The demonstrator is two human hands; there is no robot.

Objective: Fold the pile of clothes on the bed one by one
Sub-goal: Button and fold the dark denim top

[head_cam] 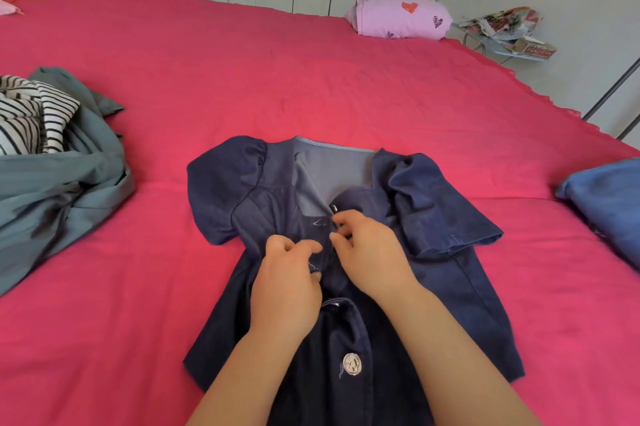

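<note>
Directly below me, a navy short-sleeved top [277, 190] lies face up on the pink bed [277, 79]. My left hand [287, 283] and right hand [367, 252] each pinch its front opening in a curled grip, just below the neckline. The pile of clothes [52, 166] sits at my left.

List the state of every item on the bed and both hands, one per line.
Navy top: spread flat, front up, neckline open, lower button fastened.
Left hand: pinches the top's front.
Right hand: pinches the top's front opposite.
Grey-blue garment: crumpled, unfolded.
Striped garment: crumpled on the grey-blue one.
Blue garment: partly out of frame.
Purple heart-print bundle: bundled, far edge.
</note>
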